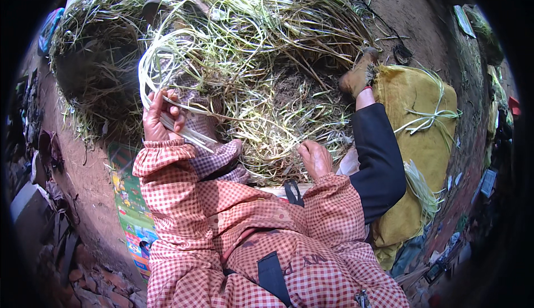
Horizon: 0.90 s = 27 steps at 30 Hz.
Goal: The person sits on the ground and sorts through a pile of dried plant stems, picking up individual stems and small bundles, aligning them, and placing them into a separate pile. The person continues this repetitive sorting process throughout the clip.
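Observation:
Raised at the left, my left hand [162, 114] grips a looped bundle of long pale green stalks [160, 58], whose cut ends stick out below the fingers. My right hand [316, 158] rests low over loose grass and stalk scraps [267, 141]; its fingers are curled, and whether a thin stalk lies between them cannot be made out. In front of both hands spreads a large heap of long green stalks [267, 7] with brownish root ends towards the right.
My shod foot [358, 74] reaches out at the right, beside a yellow woven sack [425, 141]. On it lie tied pale stalks [434, 118] and another small bunch [421, 191]. A colourful printed mat [129, 208] lies at the left, with rubble [100, 283] at lower left.

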Available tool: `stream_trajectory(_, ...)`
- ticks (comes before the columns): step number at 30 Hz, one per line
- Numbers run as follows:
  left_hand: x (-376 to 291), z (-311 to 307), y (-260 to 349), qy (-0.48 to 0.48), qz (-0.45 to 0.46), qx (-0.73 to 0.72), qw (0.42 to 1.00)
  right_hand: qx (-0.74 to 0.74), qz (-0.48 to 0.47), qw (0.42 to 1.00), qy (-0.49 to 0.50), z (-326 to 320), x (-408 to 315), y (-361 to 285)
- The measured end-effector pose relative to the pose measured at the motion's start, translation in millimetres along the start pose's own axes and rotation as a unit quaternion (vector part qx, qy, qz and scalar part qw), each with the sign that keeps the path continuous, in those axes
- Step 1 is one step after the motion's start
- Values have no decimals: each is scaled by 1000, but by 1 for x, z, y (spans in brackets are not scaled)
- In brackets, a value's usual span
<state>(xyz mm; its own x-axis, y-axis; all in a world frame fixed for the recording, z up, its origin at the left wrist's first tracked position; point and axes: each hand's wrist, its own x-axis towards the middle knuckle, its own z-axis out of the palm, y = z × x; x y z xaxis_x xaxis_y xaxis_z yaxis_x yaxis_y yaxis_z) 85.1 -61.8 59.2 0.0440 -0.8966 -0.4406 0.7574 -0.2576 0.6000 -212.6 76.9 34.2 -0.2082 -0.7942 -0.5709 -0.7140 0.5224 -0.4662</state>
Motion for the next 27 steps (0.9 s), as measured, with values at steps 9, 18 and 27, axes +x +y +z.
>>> stream_trajectory(9,-29,27,-29,-111,-104,25,988,155,-438,885,25,-3,43,-99)
stream_trajectory(18,-2,5,-18,33,24,38,998,468,-116,870,-100,19,-9,-61)
stream_trajectory(27,-39,20,-51,111,-72,158,979,423,-133,896,-1,24,-2,-54)
